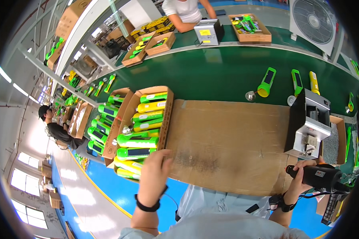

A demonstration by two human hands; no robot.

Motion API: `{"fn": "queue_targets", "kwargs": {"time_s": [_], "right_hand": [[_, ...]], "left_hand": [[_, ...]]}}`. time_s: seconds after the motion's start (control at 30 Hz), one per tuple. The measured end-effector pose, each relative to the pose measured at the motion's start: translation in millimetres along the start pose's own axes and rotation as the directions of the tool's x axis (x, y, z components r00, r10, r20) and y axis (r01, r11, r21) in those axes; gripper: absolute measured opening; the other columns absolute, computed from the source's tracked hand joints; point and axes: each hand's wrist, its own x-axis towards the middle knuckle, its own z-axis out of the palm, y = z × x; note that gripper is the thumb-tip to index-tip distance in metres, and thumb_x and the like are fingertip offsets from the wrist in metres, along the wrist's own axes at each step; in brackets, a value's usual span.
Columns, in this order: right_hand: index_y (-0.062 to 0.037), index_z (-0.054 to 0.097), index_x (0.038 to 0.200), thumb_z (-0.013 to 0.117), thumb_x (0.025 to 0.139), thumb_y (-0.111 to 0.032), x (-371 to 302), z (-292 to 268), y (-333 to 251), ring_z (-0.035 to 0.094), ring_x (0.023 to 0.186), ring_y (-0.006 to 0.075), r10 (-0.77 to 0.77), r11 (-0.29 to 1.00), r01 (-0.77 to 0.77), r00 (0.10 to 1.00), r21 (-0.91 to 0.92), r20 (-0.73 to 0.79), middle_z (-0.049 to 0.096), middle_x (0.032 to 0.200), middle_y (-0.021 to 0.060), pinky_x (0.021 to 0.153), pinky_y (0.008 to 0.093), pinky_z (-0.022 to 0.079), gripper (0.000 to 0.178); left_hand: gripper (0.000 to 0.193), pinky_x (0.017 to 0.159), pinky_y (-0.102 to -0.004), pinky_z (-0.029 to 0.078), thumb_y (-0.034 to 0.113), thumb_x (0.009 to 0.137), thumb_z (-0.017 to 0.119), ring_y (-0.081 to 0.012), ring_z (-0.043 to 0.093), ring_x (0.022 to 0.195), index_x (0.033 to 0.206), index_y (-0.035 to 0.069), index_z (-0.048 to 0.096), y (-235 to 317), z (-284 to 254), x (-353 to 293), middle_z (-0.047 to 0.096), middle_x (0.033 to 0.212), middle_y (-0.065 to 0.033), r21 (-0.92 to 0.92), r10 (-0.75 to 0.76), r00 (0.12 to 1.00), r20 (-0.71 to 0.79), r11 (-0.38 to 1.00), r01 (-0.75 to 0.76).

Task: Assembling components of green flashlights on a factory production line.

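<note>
My right hand [298, 181], at the right front of the work sheet, is wrapped round a black electric screwdriver [321, 177] with a cable at its rear. My left hand [152, 171] is at the near right edge of a cardboard box [168, 115], beside the lights in it; its fingers look apart and I see nothing in them. Green and yellow flashlights [137, 141] lie in a row in that box, some with a dark panel on the side. One green flashlight [267, 81] lies on the far bench with its round silver head part [250, 95] beside it.
A brown cardboard sheet [227, 139] covers the bench before me. At its right stands a metal machine [307, 127], with a carton of small grey pieces [332, 139] behind. Another flashlight box [109, 147] adjoins at left. A person [185, 12] sits across the green bench [211, 71].
</note>
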Motion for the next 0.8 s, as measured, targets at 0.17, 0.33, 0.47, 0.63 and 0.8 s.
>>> {"fn": "queue_targets", "kwargs": {"time_s": [0.17, 0.33, 0.47, 0.63, 0.8], "right_hand": [[0.0021, 0.016, 0.134, 0.056, 0.079, 0.007, -1, 17, -12, 0.053, 0.063, 0.0162, 0.052, 0.994, -0.056, 0.998, 0.095, 0.044, 0.051, 0.078, 0.0099, 0.066, 0.0287, 0.047, 0.068], [0.0014, 0.019, 0.135, 0.057, 0.080, 0.006, 1, 28, -28, 0.053, 0.065, 0.0162, 0.032, 0.989, -0.042, 0.997, 0.144, 0.068, 0.052, 0.079, 0.0099, 0.066, 0.0296, 0.047, 0.067], [0.0010, 0.020, 0.135, 0.059, 0.081, 0.003, -1, 11, -30, 0.053, 0.063, 0.0144, 0.015, 0.998, -0.017, 0.999, 0.066, 0.037, 0.052, 0.079, 0.0093, 0.063, 0.0270, 0.047, 0.067], [0.0028, 0.022, 0.134, 0.060, 0.081, -0.001, 10, -8, -36, 0.052, 0.060, 0.0144, 0.001, 1.000, -0.001, 0.998, 0.010, -0.055, 0.052, 0.078, 0.0099, 0.057, 0.0275, 0.046, 0.066], [0.0039, 0.023, 0.133, 0.059, 0.080, 0.002, 20, -19, -39, 0.053, 0.060, 0.0146, -0.035, 0.999, 0.033, 0.991, -0.017, -0.130, 0.053, 0.075, 0.0097, 0.059, 0.0278, 0.046, 0.064]], "left_hand": [[0.041, 0.085, -0.0413, 0.043, 0.003, 0.068, 0.071, -0.0340, 0.055, 0.098, 0.107, 0.007, 0.059, -87, -37, 17, 0.060, 0.105, -0.0134, 0.457, 0.059, 0.997, -0.055, 0.889, -0.027], [0.046, 0.086, -0.0413, 0.043, 0.006, 0.069, 0.072, -0.0332, 0.056, 0.098, 0.112, 0.008, 0.058, -131, -29, 50, 0.061, 0.104, -0.0120, 0.442, 0.324, 0.939, 0.118, 0.830, -0.341], [0.047, 0.089, -0.0415, 0.041, 0.007, 0.071, 0.069, -0.0276, 0.056, 0.102, 0.116, 0.007, 0.056, -119, -32, 54, 0.060, 0.107, -0.0112, 0.487, 0.262, 0.962, 0.078, 0.832, -0.266], [0.049, 0.094, -0.0420, 0.038, 0.006, 0.074, 0.066, -0.0305, 0.053, 0.113, 0.122, 0.002, 0.053, -39, -39, 29, 0.058, 0.118, -0.0117, 0.501, 0.457, 0.854, -0.250, 0.816, -0.289], [0.044, 0.095, -0.0422, 0.038, 0.014, 0.079, 0.055, -0.0221, 0.053, 0.116, 0.123, 0.006, 0.053, 50, 41, -10, 0.057, 0.123, -0.0092, 0.234, 0.727, 0.683, 0.076, 0.653, -0.721]]}}
